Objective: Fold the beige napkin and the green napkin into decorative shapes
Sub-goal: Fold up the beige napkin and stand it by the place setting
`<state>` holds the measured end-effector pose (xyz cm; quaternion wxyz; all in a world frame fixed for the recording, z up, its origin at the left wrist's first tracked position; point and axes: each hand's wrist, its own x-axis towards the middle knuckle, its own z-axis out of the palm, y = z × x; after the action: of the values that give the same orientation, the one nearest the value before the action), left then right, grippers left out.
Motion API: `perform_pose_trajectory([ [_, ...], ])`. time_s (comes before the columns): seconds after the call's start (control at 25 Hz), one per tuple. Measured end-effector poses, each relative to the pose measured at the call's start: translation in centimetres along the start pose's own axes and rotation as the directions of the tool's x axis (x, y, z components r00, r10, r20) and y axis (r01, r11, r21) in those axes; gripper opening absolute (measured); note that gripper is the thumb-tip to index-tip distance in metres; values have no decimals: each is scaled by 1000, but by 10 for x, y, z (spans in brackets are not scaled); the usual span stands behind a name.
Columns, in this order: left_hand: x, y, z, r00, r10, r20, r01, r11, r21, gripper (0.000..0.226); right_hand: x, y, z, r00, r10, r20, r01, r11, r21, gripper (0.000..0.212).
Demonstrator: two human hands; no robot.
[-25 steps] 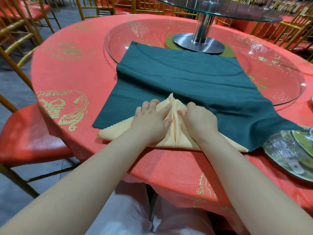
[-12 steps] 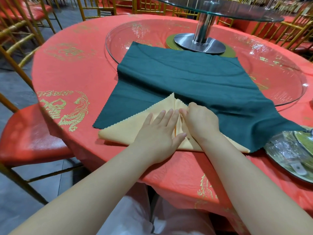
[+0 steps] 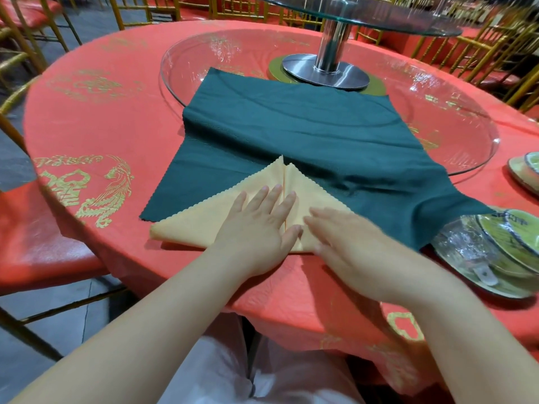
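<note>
The beige napkin (image 3: pixel 198 223), a triangle at the near edge of the table (image 3: pixel 116 126) overlapping the green napkin (image 3: pixel 291 126), is pressed by the left hand (image 3: pixel 256 225), fingers straight and spread along the centre seam (image 3: pixel 284 182); the blurred right hand (image 3: pixel 350 240) is laid flat-fingered just right of it.

1 beige napkin (image 3: pixel 198 225) | 1 green napkin (image 3: pixel 291 126) | 2 hands — left hand (image 3: pixel 256 228), right hand (image 3: pixel 350 243) | 1 table (image 3: pixel 102 118)

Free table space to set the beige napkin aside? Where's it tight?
Widest bare patch: red tablecloth left of the green napkin, out to the table rim. Also bare glass on the turntable, right of the green napkin. Tight: stacked plates at the right edge, and the near edge, where left hand and right hand cover the beige napkin.
</note>
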<state>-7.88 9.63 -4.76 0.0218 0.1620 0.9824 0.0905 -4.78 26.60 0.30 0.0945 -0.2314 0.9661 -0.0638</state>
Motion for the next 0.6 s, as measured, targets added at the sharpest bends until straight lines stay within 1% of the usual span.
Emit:
perform_pose_trajectory([
  [0.08, 0, 1, 0, 1000, -4, 8, 4, 1000, 24, 60, -9, -6, 18, 999, 0, 43, -2, 1000, 26, 64],
  [0.16, 0, 1, -2, 1000, -3, 23, 2, 999, 37, 60, -12, -1, 31, 999, 20, 47, -20, 1000, 14, 78],
  [0.36, 0, 2, -6, 998, 5, 67, -8, 998, 55, 61, -22, 27, 32, 995, 81, 54, -83, 996, 38, 73],
  [0.44, 0, 2, -6, 997, 6, 72, -9, 999, 46, 61, -28, 41, 33, 996, 86, 39, -87, 996, 22, 80],
  [0.6, 1, 0, -6, 997, 3, 80, -6, 999, 33, 61, -40, 60, 27, 986, 153, 58, -153, 988, -4, 97],
])
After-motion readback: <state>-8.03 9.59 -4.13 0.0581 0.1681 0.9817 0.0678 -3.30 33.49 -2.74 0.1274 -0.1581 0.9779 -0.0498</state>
